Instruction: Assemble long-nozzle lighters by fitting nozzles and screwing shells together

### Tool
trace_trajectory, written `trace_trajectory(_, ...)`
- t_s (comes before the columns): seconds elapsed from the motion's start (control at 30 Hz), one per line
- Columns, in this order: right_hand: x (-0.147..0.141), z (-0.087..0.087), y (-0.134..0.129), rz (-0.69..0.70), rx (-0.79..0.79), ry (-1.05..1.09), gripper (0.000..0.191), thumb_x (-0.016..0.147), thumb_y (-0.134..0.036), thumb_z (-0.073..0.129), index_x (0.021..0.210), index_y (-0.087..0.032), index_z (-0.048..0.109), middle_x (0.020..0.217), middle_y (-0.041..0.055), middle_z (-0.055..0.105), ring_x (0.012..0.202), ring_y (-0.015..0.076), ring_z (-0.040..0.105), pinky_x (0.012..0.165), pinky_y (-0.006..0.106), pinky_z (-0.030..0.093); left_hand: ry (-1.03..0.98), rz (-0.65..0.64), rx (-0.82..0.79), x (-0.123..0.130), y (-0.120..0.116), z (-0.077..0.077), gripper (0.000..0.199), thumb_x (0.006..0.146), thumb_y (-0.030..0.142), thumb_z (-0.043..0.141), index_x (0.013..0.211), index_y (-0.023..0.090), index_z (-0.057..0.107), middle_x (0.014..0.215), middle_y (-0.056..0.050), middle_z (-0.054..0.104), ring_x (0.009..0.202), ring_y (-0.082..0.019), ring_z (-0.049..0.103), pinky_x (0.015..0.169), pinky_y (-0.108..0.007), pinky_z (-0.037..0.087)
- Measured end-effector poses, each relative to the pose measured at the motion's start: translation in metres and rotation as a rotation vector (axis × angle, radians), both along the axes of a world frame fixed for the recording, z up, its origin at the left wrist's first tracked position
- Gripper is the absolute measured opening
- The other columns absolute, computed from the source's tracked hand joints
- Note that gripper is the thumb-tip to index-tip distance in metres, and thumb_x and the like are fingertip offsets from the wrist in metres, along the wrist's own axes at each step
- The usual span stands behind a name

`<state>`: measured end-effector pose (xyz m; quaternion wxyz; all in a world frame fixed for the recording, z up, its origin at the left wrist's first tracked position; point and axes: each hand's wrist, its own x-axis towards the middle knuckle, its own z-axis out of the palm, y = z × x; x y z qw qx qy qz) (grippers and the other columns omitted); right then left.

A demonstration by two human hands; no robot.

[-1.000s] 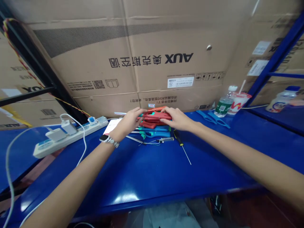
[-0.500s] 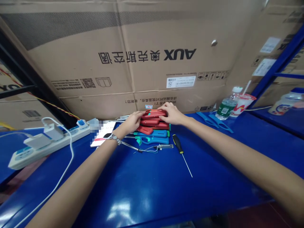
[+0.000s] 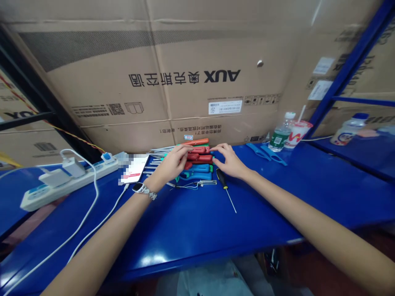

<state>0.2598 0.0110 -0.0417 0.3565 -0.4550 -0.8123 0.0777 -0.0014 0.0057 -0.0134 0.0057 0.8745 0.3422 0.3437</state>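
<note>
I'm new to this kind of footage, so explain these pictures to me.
There is no machine here: these are a person's bare hands, and every picture comes from one camera worn on the head, looking forward and down.

On the blue table lies a pile of tools with red handles and blue handles. The left hand is over the pile; the right hand is beside the handle ends. Whether either grips anything is unclear.

A black-and-yellow screwdriver lies nearby, with a power strip to the left and a bottle and cup to the right.

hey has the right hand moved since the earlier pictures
Yes, the right hand has shifted to the right, judged against the AUX lettering on the cardboard box.
</note>
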Motion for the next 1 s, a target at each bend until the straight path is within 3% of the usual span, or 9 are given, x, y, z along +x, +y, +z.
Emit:
trace_trajectory(0.13,0.019,-0.006,-0.02,-0.05,-0.037,-0.048,0.032,0.092,-0.025,0.059,0.123,-0.021,0.065,0.125,0.0116,0.058,0.121,0.028,0.052,0.103,0.047,0.043,-0.016,-0.086,0.017,0.027,-0.003,-0.002,0.032,0.101,0.014,0.038,0.12,0.018,0.064,0.128,-0.012,0.067,0.124,-0.024,0.06,0.11,-0.049,0.049)
trace_trajectory(0.23,0.041,-0.008,-0.031,-0.171,-0.068,-0.105,0.032,0.092,-0.028,0.059,0.123,-0.022,0.065,0.126,0.0118,0.059,0.121,0.0294,0.052,0.101,0.049,0.043,0.007,-0.16,0.03,0.059,0.004,-0.005,0.031,0.1,0.014,0.04,0.118,0.016,0.065,0.125,-0.012,0.067,0.123,-0.024,0.06,0.109,-0.048,0.049)
trace_trajectory(0.43,0.107,-0.011,-0.039,-0.578,-0.176,-0.235,0.044,0.094,-0.038,0.058,0.134,-0.019,0.061,0.139,0.0184,0.055,0.134,0.0378,0.046,0.107,0.056,0.037,0.195,-0.233,-0.038,0.15,0.032,-0.007,0.035,0.1,0.013,0.038,0.121,0.017,0.066,0.124,-0.012,0.067,0.116,-0.024,0.064,0.104,-0.043,0.052)
trace_trajectory(0.57,0.147,-0.015,-0.03,-0.729,-0.272,-0.25,0.054,0.093,-0.041,0.059,0.142,-0.018,0.055,0.148,0.0227,0.049,0.144,0.0428,0.038,0.11,0.062,0.034,0.43,-0.205,-0.019,0.215,0.058,-0.006,0.043,0.095,0.005,0.038,0.128,0.017,0.063,0.132,-0.013,0.065,0.121,-0.024,0.064,0.105,-0.04,0.052)
trace_trajectory(0.67,0.161,-0.02,-0.019,-0.719,-0.336,-0.201,0.053,0.094,-0.041,0.06,0.143,-0.022,0.054,0.148,0.0204,0.051,0.144,0.0416,0.041,0.111,0.064,0.034,0.49,-0.206,-0.008,0.251,0.077,-0.009,0.052,0.088,-0.002,0.042,0.131,0.018,0.062,0.137,-0.014,0.064,0.122,-0.025,0.064,0.103,-0.039,0.052)
trace_trajectory(0.77,0.161,-0.023,-0.013,-0.64,-0.346,-0.198,0.051,0.095,-0.043,0.059,0.142,-0.023,0.057,0.15,0.0171,0.052,0.144,0.0357,0.044,0.114,0.056,0.037,0.544,-0.204,-0.016,0.268,0.091,-0.014,0.051,0.086,-0.003,0.046,0.128,0.019,0.065,0.131,-0.012,0.069,0.117,-0.025,0.067,0.099,-0.037,0.053)
trace_trajectory(0.87,0.156,-0.024,-0.015,-0.533,-0.346,-0.189,0.05,0.096,-0.039,0.059,0.141,-0.019,0.059,0.154,0.0177,0.049,0.145,0.0321,0.045,0.116,0.048,0.039,0.592,-0.193,-0.026,0.264,0.094,-0.018,0.045,0.088,-0.001,0.045,0.122,0.019,0.068,0.122,-0.013,0.073,0.108,-0.026,0.071,0.092,-0.036,0.055)
trace_trajectory(1.0,0.153,-0.023,-0.02,-0.374,-0.289,-0.133,0.038,0.097,-0.025,0.057,0.132,-0.014,0.067,0.151,0.0195,0.053,0.141,0.0298,0.051,0.117,0.046,0.039,0.62,-0.185,-0.033,0.238,0.087,-0.018,0.045,0.09,0.002,0.043,0.122,0.019,0.069,0.123,-0.015,0.071,0.105,-0.028,0.071,0.092,-0.04,0.055)
